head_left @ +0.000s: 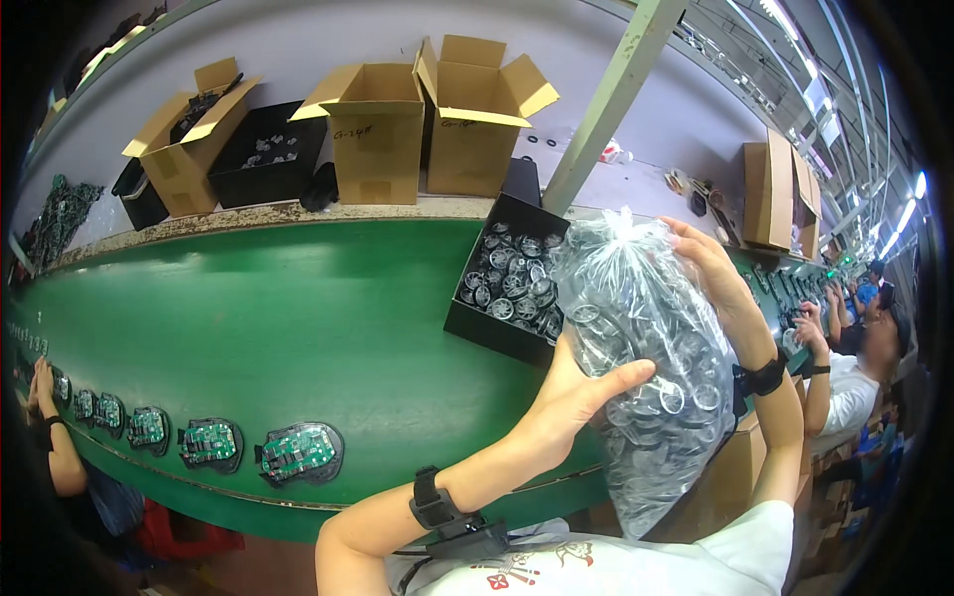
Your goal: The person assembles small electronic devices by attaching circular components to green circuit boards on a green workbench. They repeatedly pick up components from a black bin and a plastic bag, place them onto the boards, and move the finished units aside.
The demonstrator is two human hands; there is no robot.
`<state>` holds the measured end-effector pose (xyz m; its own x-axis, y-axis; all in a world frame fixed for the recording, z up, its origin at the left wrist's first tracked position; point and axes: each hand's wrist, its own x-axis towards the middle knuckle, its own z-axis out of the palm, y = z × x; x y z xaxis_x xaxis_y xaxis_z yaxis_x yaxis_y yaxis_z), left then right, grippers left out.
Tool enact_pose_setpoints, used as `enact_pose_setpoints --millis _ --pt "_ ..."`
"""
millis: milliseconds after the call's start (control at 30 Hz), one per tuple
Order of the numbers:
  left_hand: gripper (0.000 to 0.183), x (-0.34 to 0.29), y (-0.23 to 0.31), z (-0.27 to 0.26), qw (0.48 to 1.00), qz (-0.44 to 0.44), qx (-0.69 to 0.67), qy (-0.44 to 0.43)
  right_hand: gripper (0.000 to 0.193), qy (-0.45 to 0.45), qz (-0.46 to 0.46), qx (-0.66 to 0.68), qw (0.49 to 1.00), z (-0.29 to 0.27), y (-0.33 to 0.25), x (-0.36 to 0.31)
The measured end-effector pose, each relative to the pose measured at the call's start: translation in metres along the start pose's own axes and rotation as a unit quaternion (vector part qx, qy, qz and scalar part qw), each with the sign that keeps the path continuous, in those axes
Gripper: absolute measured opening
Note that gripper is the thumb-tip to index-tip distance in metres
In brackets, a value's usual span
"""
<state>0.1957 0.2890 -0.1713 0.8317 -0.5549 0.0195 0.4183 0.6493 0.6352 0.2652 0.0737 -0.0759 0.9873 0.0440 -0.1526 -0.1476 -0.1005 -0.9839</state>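
Clear plastic bag [651, 318], filled with many round, ring-like, see-through pieces, held up before the person's chest at the near edge of the green counter [298, 308]. Neck bunched at top; lower corner hangs down past the counter's edge.

Left grip [566, 407]: grasping the bag from its left side, thumb laid across the front, fingers mostly hidden. Right grip [711, 263]: grasping the bag's upper right, fingers bent over it near the bunched neck. Dark wristbands on both arms.

Just beside the bag, to its left: black box [487, 333], open, holding similar round pieces. Bag overlaps its right side in view; cannot tell whether they touch.

Further left, along the near edge: a row of green circuit boards [298, 452] on dark bases. At the row's far end, another person's hands [42, 385], near the boards.

Behind the counter, on a pale shelf: open cardboard boxes [376, 159] and a black tray [234, 184] with small clear pieces. Slanting pale post [616, 104] rises behind the black box. Far right: a co-worker in a white shirt [850, 397], arms raised.
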Motion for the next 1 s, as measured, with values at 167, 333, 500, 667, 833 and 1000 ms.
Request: enact_pose_setpoints --millis 167,333,500,667,833,1000 --pt "0.094 -0.004 0.007 0.000 0.992 -0.031 -0.037 0.115 0.057 -0.054 -0.002 -0.042 0.998 -0.005 0.016 0.005" --pt "0.078 -0.003 0.003 0.004 0.984 -0.015 -0.062 0.169 0.060 0.012 -0.002 -0.051 0.999 0.006 0.017 -0.003" --pt "0.077 -0.003 -0.001 0.001 0.975 -0.007 -0.111 0.195 0.067 0.011 -0.046 -0.069 0.996 -0.004 0.021 -0.026" --pt "0.078 -0.002 -0.006 -0.001 0.970 0.002 -0.117 0.211 0.068 -0.113 0.040 -0.130 0.984 -0.041 0.048 -0.062" --pt "0.080 0.001 -0.011 0.008 0.970 -0.031 -0.157 0.184 0.057 -0.045 0.090 -0.097 0.990 -0.040 0.043 -0.073" --pt "0.061 -0.009 0.012 0.010 0.971 -0.088 -0.174 0.137 0.044 -0.077 0.085 -0.127 0.985 -0.007 -0.008 -0.042"
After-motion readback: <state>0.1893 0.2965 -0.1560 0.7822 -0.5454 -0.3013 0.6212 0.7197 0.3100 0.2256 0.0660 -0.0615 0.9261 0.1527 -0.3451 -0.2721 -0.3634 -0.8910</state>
